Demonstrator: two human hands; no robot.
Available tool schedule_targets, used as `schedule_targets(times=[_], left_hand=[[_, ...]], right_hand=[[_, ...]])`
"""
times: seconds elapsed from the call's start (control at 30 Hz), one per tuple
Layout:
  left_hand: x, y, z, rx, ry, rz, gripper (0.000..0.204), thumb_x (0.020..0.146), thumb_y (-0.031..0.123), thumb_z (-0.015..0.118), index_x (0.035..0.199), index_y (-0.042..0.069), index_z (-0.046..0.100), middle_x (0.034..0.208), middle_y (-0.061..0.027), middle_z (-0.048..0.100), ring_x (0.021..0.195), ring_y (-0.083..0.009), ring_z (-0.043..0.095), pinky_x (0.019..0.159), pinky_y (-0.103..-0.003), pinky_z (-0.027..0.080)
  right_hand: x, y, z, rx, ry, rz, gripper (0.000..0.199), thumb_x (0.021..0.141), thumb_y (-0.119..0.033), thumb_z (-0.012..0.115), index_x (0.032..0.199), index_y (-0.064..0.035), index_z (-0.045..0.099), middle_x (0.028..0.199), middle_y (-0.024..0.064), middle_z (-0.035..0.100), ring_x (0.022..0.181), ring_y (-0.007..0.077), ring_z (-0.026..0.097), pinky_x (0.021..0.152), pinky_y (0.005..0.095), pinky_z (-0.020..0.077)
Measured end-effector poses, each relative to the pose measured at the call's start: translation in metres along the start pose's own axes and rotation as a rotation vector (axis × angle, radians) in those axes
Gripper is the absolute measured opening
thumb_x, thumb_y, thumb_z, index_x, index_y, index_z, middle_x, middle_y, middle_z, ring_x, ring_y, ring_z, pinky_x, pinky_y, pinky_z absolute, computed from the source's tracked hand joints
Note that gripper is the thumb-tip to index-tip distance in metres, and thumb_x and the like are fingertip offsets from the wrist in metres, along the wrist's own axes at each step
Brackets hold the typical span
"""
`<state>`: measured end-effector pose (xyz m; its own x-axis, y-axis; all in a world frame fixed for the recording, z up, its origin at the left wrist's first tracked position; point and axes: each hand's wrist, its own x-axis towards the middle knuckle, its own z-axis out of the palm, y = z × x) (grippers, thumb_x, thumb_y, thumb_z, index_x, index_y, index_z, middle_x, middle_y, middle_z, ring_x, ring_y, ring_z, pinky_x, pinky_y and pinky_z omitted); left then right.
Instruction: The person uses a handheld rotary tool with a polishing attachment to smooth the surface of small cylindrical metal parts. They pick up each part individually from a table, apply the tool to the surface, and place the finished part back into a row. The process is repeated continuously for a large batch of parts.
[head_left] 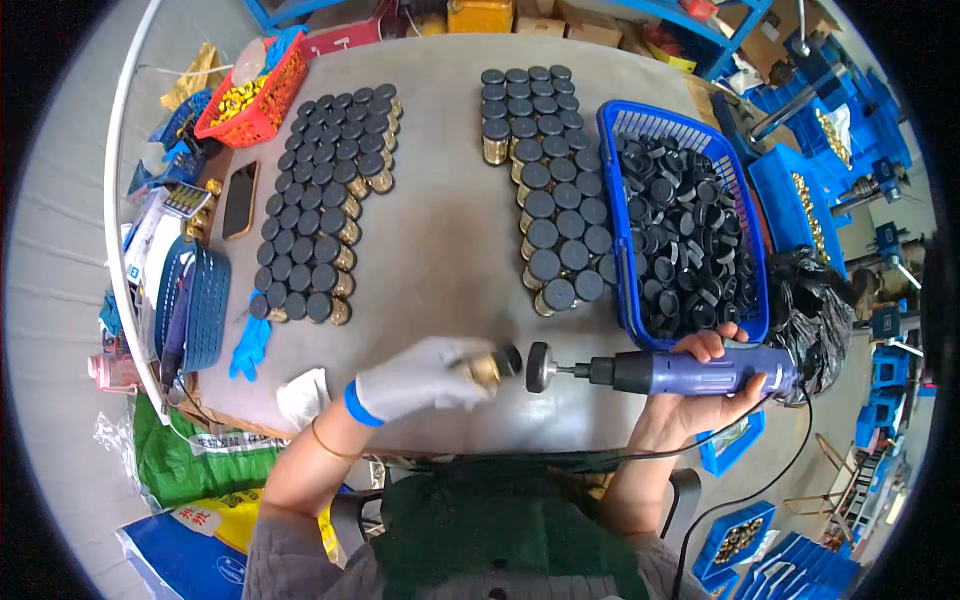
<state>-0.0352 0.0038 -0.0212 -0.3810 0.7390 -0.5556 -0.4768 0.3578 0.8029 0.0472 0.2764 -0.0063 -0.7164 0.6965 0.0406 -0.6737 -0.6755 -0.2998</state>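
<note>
Your gloved left hand point(420, 378) is clamped on a brass piece with a black cap point(490, 368), held near the desk's point(450, 230) front edge, just beside the disc of the blue rotary tool point(690, 370). Your bare right hand point(700, 395) is wrapped around that tool, forearm rising from below. Open desk lies between the two capped-piece blocks point(320, 210); the blue basket of caps point(685, 230) sits right.

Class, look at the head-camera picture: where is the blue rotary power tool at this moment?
The blue power tool lies level in the bare right hand, low and right of centre, just below the blue basket of black caps, its disc facing the brass piece in the gloved left hand.
</note>
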Motion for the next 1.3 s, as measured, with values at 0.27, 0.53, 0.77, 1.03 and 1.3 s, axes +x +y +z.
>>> schedule_targets(times=[0.27,0.53,0.77,1.03,1.3], left_hand=[[-0.001,0.018,0.053,0.979,0.291,0.089,0.035,0.071,0.041,0.064,0.078,0.007,0.062,0.078,-0.0149,0.063,0.073,-0.0346,0.061,0.064,-0.042,0.048],[0.008,0.003,0.051,0.99,0.458,0.144,0.032,0.069,0.04,0.065,0.078,0.01,0.063,0.077,-0.0135,0.062,0.073,-0.0328,0.061,0.065,-0.043,0.048],[-0.011,0.037,0.031,1.264,0.705,0.455,0.024,0.07,0.032,0.071,0.077,0.011,0.064,0.082,-0.0062,0.062,0.068,-0.023,0.06,0.063,-0.033,0.049],[-0.013,0.017,0.02,0.281,-0.007,0.072,0.033,0.076,0.03,0.068,0.098,0.006,0.063,0.074,-0.0025,0.065,0.059,-0.0099,0.057,0.053,-0.025,0.045],[0.008,0.014,0.041,1.054,0.375,0.141,0.032,0.073,0.04,0.061,0.076,0.008,0.062,0.071,-0.0138,0.062,0.07,-0.0334,0.062,0.065,-0.042,0.049]], right_hand=[[-0.013,0.001,-0.001,-0.02,-0.143,0.107,0.044,0.079,-0.04,0.059,0.1,-0.0044,0.046,0.087,0.0078,0.051,0.067,0.0163,0.046,0.061,0.0275,0.0401],[-0.018,0.008,-0.006,-0.088,-0.015,0.067,0.044,0.077,-0.039,0.061,0.102,-0.0047,0.048,0.093,0.0084,0.054,0.071,0.0174,0.05,0.063,0.0282,0.044],[-0.003,-0.016,-0.004,0.04,-0.048,0.028,0.047,0.078,-0.034,0.062,0.111,-0.0032,0.049,0.104,0.0142,0.059,0.08,0.0196,0.056,0.067,0.0287,0.0492],[-0.005,-0.002,-0.011,0.082,0.012,0.131,0.04,0.078,-0.034,0.061,0.102,-0.004,0.049,0.094,0.0121,0.057,0.076,0.0189,0.054,0.066,0.0284,0.0484],[-0.008,0.014,-0.01,-0.048,0.004,0.062,0.042,0.075,-0.039,0.063,0.094,-0.0047,0.048,0.083,0.0076,0.053,0.068,0.0171,0.049,0.064,0.0286,0.0424]])
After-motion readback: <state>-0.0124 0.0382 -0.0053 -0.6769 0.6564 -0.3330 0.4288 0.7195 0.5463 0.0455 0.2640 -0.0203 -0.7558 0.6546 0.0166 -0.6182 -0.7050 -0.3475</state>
